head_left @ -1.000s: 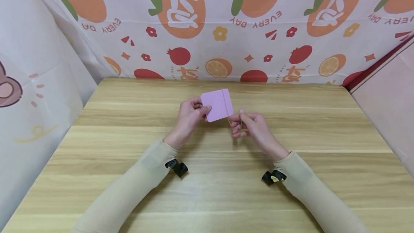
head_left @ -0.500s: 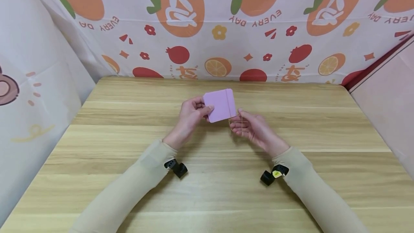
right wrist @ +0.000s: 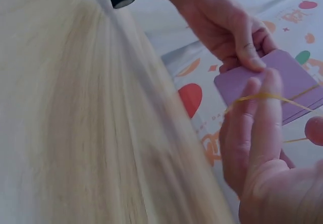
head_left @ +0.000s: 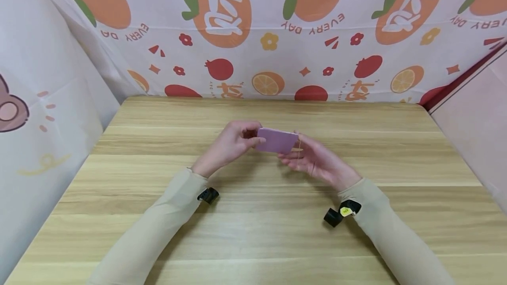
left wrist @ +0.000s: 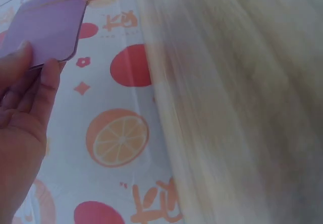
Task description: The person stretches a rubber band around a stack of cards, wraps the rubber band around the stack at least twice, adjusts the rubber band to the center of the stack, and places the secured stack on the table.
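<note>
A thin stack of purple square cards (head_left: 275,140) with rounded corners is held above the table, tilted so it looks narrow in the head view. My left hand (head_left: 236,140) pinches its left edge, thumb on the near face. A yellow rubber band (right wrist: 267,97) crosses the cards in the right wrist view and stretches over the fingers of my right hand (head_left: 314,158). Those fingers are extended beside the right end of the stack, with the band also running by the thumb. In the left wrist view, a band line crosses the far end of the cards (left wrist: 45,30).
The wood-grain table (head_left: 253,232) spreads below both hands. Behind it hangs a white cloth (head_left: 336,56) with fruit prints. Another pale cloth (head_left: 47,56) covers the left side, and a pale panel (head_left: 475,131) stands at the right.
The cards have tipped from nearly face-on to a steep slant and shifted slightly right and down. My right fingers have spread out from a curled pose, with the band across them.
</note>
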The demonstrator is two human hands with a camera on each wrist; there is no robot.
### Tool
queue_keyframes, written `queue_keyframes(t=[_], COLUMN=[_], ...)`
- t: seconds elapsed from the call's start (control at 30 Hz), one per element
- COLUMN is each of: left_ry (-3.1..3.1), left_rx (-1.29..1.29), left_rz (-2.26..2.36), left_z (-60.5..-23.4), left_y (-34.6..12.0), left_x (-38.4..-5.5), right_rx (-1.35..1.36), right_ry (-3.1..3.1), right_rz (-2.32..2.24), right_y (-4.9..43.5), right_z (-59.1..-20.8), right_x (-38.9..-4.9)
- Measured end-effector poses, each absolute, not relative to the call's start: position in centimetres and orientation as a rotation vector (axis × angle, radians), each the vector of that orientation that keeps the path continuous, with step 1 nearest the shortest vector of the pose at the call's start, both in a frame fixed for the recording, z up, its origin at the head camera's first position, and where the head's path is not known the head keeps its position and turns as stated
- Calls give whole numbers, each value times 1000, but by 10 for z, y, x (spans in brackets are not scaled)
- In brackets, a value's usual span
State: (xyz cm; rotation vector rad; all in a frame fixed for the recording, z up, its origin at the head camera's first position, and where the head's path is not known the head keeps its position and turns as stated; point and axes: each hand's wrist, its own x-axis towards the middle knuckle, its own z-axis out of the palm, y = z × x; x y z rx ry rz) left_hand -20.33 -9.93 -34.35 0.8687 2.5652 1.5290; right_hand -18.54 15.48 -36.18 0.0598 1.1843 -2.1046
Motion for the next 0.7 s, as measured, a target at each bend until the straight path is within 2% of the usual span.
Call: queue_keyframes(t=[0.53, 0.7], left_ry=[2693, 2699], left_rx=[1331, 1278], left_rz=[1255, 1288], left_z=[-340, -343], left_y=[-93, -91], left_x=[-198, -197], right_rx=[21, 21], right_ry=[1103, 1237], right_rz=[-2103, -2069], right_y=[152, 150], right_z=[-356, -359], right_x=[-181, -181])
